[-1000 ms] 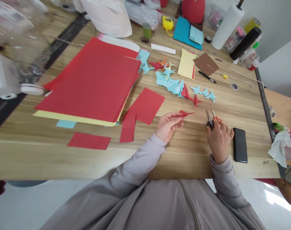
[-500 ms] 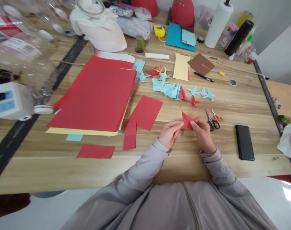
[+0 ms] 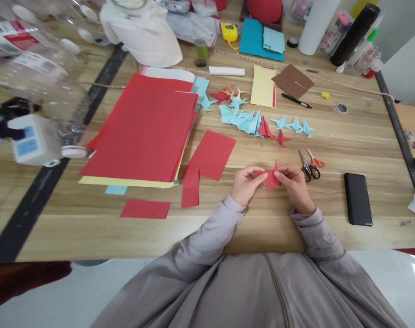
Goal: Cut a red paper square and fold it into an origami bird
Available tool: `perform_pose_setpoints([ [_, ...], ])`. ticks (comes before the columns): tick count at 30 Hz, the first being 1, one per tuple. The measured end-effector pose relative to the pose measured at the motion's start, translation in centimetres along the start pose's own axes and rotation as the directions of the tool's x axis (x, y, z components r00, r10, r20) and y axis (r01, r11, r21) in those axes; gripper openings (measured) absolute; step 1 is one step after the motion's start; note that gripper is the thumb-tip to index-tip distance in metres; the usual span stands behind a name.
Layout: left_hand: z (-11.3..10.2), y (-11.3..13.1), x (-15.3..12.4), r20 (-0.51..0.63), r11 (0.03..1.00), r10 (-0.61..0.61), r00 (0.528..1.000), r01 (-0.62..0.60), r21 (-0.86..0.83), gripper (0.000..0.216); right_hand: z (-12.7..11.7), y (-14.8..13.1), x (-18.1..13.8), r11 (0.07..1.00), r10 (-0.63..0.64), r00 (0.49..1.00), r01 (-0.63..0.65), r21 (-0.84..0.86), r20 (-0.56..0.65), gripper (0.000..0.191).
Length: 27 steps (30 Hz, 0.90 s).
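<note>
Between my two hands is a red origami crane (image 3: 272, 178), its narrow points sticking up, down and to the left. My left hand (image 3: 245, 184) pinches its left point between thumb and fingers. The thumb and fingers of my right hand (image 3: 295, 187) are closed on its right side, hiding part of the paper. Beyond my hands lie folded red cranes (image 3: 281, 138) and several light blue cranes (image 3: 295, 125). Black-handled scissors (image 3: 309, 171) and orange-handled scissors (image 3: 316, 160) lie just past my right hand.
Large red sheets (image 3: 142, 132) are stacked at left, with cut red pieces (image 3: 212, 155) beside them. A black phone (image 3: 358, 199) lies at right. Farther back are yellow paper (image 3: 263, 86), brown paper (image 3: 292, 81), a pen (image 3: 296, 100) and a tape measure (image 3: 229, 33). Plastic bottles (image 3: 40, 73) crowd the left.
The red crane has been turned in my fingers, so its points now face up, down and left. Both hands still hold it. The camera view has shifted slightly.
</note>
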State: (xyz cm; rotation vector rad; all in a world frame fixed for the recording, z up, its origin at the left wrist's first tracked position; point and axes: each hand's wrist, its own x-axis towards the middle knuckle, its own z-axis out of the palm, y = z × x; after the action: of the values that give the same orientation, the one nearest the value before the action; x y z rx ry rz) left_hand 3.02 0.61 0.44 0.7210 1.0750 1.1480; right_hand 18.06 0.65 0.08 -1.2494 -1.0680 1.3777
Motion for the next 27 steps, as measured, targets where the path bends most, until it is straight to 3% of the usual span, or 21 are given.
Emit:
perform_pose_setpoints([
  [5, -0.07, -0.21, 0.19, -0.048, 1.000, -0.007, 0.999, 0.005, -0.030, 0.029, -0.16, -0.14, -0.18, 0.992, -0.125, 0.989, 0.126, -0.001, -0.074, 0.028],
  [10, -0.40, -0.13, 0.54, -0.088, 0.997, -0.013, 0.996, 0.007, -0.072, 0.031, -0.18, -0.01, -0.29, 0.985, -0.160, 0.987, 0.161, -0.069, 0.020, 0.032],
  [14, -0.56, -0.32, 0.67, -0.092, 0.996, 0.059, 0.994, -0.064, -0.055, 0.032, -0.28, 0.37, -0.09, 0.992, -0.112, 0.990, 0.117, -0.051, 0.091, 0.042],
  [17, -0.54, -0.61, 0.63, -0.056, 0.995, 0.094, 0.994, -0.096, -0.031, 0.032, -0.27, 0.51, -0.04, 0.994, -0.096, 0.984, 0.104, -0.045, 0.150, 0.047],
  [20, -0.49, -0.75, 0.46, 0.025, 0.996, 0.087, 0.996, -0.087, -0.012, 0.029, -0.13, 0.46, -0.14, 0.990, -0.109, 0.976, 0.123, -0.069, 0.187, 0.036],
  [27, -0.49, -0.34, 0.16, 0.143, 0.999, 0.036, 0.989, -0.032, -0.029, 0.023, -0.09, 0.00, -0.09, 0.986, -0.137, 0.983, 0.147, -0.083, 0.120, 0.025],
])
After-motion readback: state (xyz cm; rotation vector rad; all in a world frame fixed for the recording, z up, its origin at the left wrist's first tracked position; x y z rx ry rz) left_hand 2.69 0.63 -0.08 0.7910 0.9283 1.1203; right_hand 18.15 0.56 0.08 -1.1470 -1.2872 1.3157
